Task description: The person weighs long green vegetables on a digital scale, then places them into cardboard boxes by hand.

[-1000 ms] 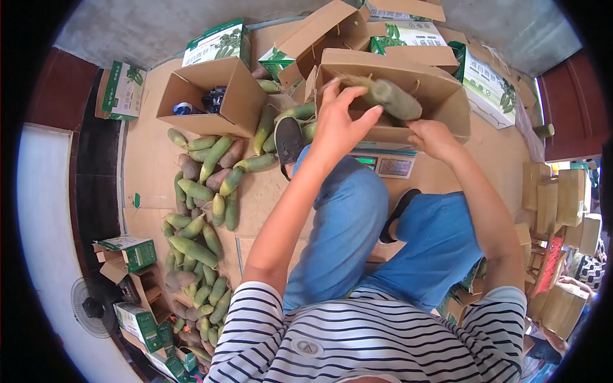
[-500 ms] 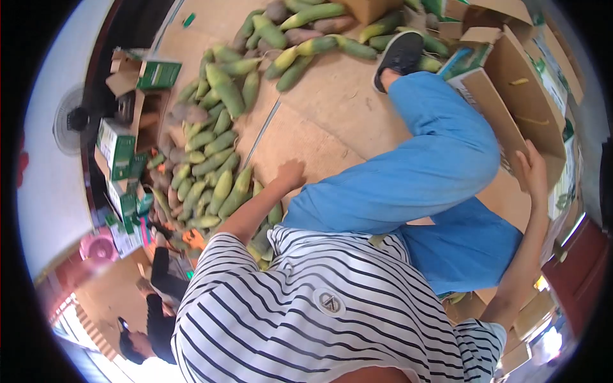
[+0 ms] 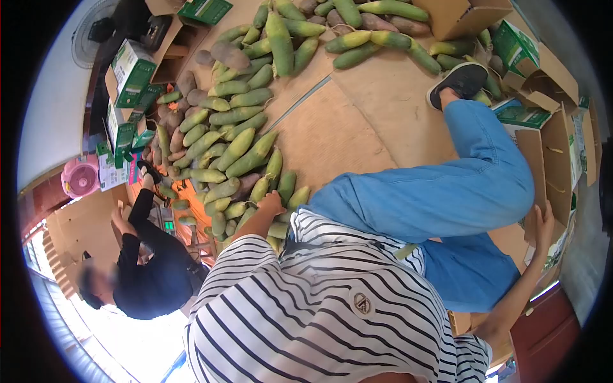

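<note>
My left hand [image 3: 271, 203] is down at the near end of a heap of green radishes [image 3: 253, 153], close beside a small radish [image 3: 259, 189]. Its fingers are bunched and mostly hidden, so I cannot tell whether they grip one. On the other side, my right hand [image 3: 544, 223] holds the lower edge of an open cardboard box [image 3: 557, 159], fingers up along its wall. The box stands tilted beside my bent knee, with thin yellow scraps inside.
More radishes lie along the far side, near a brown carton [image 3: 469, 16] and my shoe [image 3: 461, 83]. Cardboard sheets [image 3: 357, 121] cover the floor. Green-and-white boxes [image 3: 131, 73] are stacked at left, by a pink fan [image 3: 81, 177]. A person in black [image 3: 150, 274] sits at lower left.
My left hand has moved from over the bare cardboard back to the radishes. The view has swung, showing more of the other person. My right hand is still at the box.
</note>
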`<state>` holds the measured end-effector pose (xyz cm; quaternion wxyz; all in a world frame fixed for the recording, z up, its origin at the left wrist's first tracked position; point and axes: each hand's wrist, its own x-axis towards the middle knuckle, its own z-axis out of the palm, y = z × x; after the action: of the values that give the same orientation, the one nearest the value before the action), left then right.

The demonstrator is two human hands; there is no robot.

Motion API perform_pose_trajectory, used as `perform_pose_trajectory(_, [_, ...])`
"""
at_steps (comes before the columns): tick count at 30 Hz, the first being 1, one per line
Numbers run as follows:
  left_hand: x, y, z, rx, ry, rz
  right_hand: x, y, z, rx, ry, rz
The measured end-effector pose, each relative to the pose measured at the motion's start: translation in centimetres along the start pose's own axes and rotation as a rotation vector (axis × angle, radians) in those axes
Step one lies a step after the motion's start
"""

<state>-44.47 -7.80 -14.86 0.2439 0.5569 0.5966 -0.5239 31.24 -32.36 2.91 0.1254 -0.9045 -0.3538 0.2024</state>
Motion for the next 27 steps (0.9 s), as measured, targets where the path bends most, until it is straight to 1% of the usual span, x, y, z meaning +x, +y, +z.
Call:
perform_pose_trajectory(3, [2.4, -2.1, 1.5, -0.090, -0.103, -0.027, 0.3, 0.6, 0.3, 0.003, 0.022, -0.007])
perform_pose_trajectory(7, [2.6, -2.7, 1.7, 0.046, -0.009, 0.141, -0.1, 0.5, 0.2, -0.043, -0.003, -0.033])
perform_pose_trajectory(10, [1.2, 1.2, -1.1, -0.050, 0.159, 0.315, -0.1, 0.4, -0.1, -0.088, 0.014, -0.033])
perform_pose_trajectory(12, [0.2, 4.8, -4.7, -0.196, 0.312, 0.514, -0.1, -0.1, 0.2, -0.068, 0.023, -0.030])
perform_pose_trajectory(14, [0.0, 9.3, -8.9, -0.453, 0.399, 0.662, -0.3, -0.5, 0.4, -0.007, 0.044, -0.015])
perform_pose_trajectory(16, [-4.1, 14.9, -15.1, -0.621, 0.531, 0.785, -0.4, -2.2, 0.2, -0.073, 0.066, -0.048])
perform_pose_trajectory(17, [-5.2, 17.8, -17.5, -0.740, 0.628, 0.990, -0.9, -3.3, 0.0, -0.024, 0.065, -0.015])
perform_pose_trajectory(18, [-7.5, 20.5, -20.4, -0.815, 0.633, 1.146, -1.6, -5.6, -0.9, 0.010, 0.048, 0.060])
perform_pose_trajectory(19, [-11.0, 23.0, -23.4, -0.746, 0.765, 1.221, -1.4, -3.6, -0.3, -0.055, 0.132, -0.105])
perform_pose_trajectory(20, [-14.6, 25.3, -25.7, -0.827, 0.761, 1.309, -1.7, -4.6, -0.9, -0.082, 0.111, -0.114])
perform_pose_trajectory(21, [-18.0, 27.5, -27.7, -0.949, 0.740, 1.441, -1.4, -2.4, 0.3, -0.125, 0.220, -0.168])
perform_pose_trajectory(22, [-21.2, 29.6, -29.3, -1.076, 0.716, 1.557, -1.2, -1.9, 0.4, -0.177, 0.221, -0.214])
perform_pose_trajectory(23, [-23.8, 31.4, -30.6, -1.140, 0.701, 1.638, -1.4, -2.4, 0.0, -0.168, 0.186, -0.161])
perform_pose_trajectory(24, [-27.3, 33.2, -31.4, -1.264, 0.570, 1.738, -1.5, -3.2, -0.4, -0.152, 0.147, -0.119])
perform_pose_trajectory(25, [-30.3, 34.9, -31.8, -1.310, 0.541, 1.828, -1.5, -3.7, -0.7, -0.132, 0.103, -0.083])
perform_pose_trajectory(26, [-32.7, 36.7, -32.0, -1.368, 0.485, 1.924, -1.5, -3.7, -0.7, -0.128, 0.104, -0.087])
perform_pose_trajectory(27, [-34.9, 38.5, -31.8, -1.396, 0.397, 2.010, -1.5, -3.8, -0.7, -0.123, 0.097, -0.074])
